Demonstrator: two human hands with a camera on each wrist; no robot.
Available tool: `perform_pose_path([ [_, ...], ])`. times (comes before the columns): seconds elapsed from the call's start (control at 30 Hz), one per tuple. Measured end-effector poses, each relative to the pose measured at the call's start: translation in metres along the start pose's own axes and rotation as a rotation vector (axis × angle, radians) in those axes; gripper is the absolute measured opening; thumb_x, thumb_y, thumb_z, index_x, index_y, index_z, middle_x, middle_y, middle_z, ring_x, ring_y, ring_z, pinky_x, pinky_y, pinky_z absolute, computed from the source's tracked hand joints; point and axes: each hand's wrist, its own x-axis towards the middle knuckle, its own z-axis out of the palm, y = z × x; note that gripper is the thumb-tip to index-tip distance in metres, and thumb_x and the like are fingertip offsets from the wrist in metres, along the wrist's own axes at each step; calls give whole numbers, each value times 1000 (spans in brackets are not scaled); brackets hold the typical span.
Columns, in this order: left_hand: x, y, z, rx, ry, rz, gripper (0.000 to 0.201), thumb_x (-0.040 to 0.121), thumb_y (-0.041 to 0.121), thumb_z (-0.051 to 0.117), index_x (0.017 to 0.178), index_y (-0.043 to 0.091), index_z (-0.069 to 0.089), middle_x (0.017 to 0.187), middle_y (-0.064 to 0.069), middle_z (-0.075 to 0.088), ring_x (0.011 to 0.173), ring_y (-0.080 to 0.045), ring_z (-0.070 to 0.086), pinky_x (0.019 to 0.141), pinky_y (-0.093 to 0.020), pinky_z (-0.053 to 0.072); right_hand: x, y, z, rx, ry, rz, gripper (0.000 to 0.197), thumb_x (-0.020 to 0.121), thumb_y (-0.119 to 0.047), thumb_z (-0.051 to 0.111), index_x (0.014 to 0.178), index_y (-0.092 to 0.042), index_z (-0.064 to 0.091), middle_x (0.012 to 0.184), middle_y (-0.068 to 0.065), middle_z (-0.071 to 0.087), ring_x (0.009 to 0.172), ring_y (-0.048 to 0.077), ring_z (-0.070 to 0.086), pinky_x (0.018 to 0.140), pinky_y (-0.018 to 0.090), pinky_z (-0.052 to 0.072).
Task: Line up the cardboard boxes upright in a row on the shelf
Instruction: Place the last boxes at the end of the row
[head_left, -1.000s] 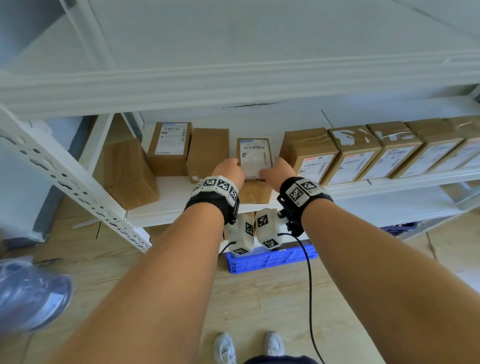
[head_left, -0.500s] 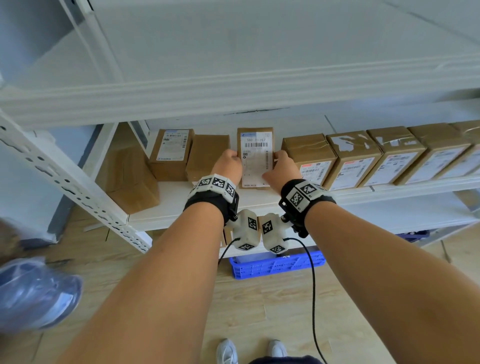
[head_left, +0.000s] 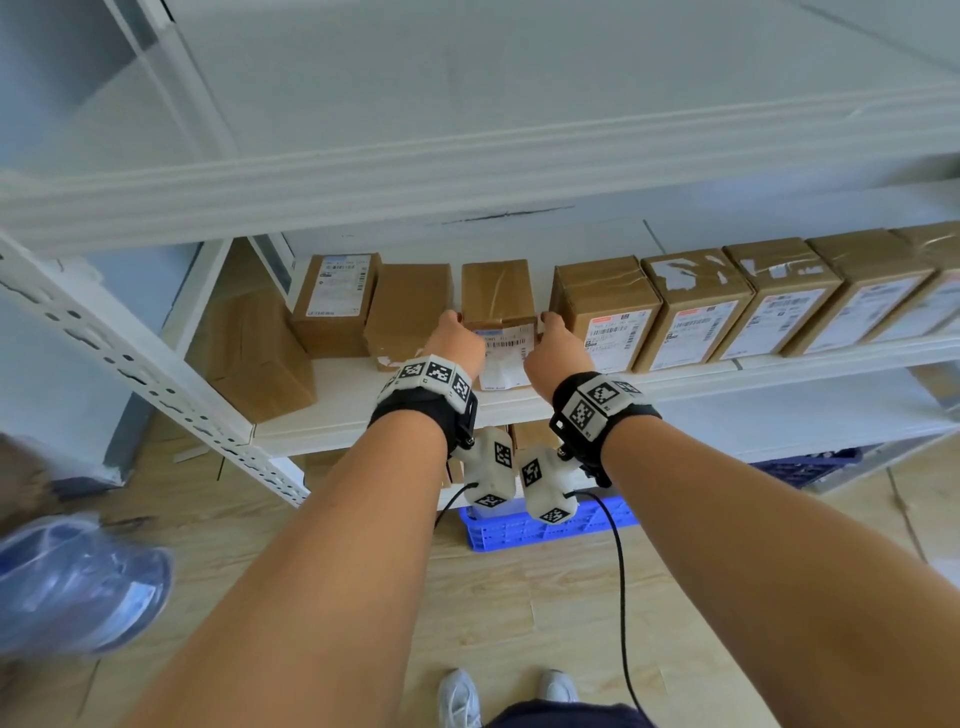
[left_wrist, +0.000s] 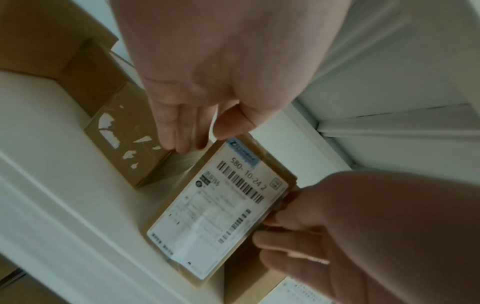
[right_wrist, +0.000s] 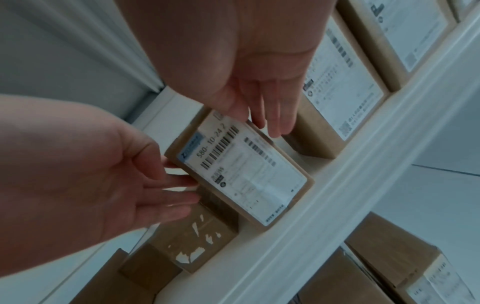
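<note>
A small cardboard box (head_left: 497, 296) with a white barcode label (left_wrist: 221, 205) stands upright on the white shelf (head_left: 337, 400), a small gap left of a row of several upright labelled boxes (head_left: 696, 306). My left hand (head_left: 457, 338) presses its left side with straight fingers (left_wrist: 182, 133), thumb at the top front corner. My right hand (head_left: 553, 345) presses the right side, fingers (right_wrist: 272, 121) straight. Left of the held box, a plain box (head_left: 408, 312) and a labelled box (head_left: 335, 301) stand apart from the row.
A bigger cardboard box (head_left: 254, 358) sits at the shelf's far left by the perforated white post (head_left: 130, 358). The upper shelf board (head_left: 467, 171) hangs low over the boxes. A blue crate (head_left: 519, 527) lies on the wooden floor below.
The box, tilted back between my hands a second ago, has been brought upright and now stands on the shelf. Both hands stayed on its sides.
</note>
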Motion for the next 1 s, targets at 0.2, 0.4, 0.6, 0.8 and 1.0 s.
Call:
perform_pose_path([
  [0.2,6,14,-3,-172,15,170,63,94,5,41,149,33,29,153,-9,29,55,-7,51,37,-15,36,0,-1,-31,61,263,-207,52,89,5,41,137,-14,46,124,7,59,110,24,57,82,27,46],
  [0.4,12,11,11,-36,-6,185,46,103,23,34,148,32,33,145,-9,46,51,-6,48,38,-16,35,15,20,-65,-182,243,-189,58,84,4,43,139,-15,45,146,10,39,140,27,28,113,40,31],
  [0.6,9,14,25,-45,-2,204,45,104,23,34,148,32,31,141,-3,50,51,-9,47,46,-20,37,23,45,-66,-308,226,-275,52,87,-1,44,138,-14,47,145,5,42,137,25,32,114,38,29],
  [0.8,10,21,36,-64,4,188,44,102,24,36,144,35,35,117,-2,60,51,-11,48,45,-22,37,25,50,-65,-337,260,-314,56,84,1,48,138,-16,46,144,2,44,136,24,34,112,39,33],
  [1.0,12,28,41,-41,-8,193,41,99,25,40,138,37,39,104,-9,68,58,-21,53,57,-32,49,24,51,-63,-366,285,-320,57,83,-1,50,138,-15,45,143,3,44,137,26,33,114,40,30],
])
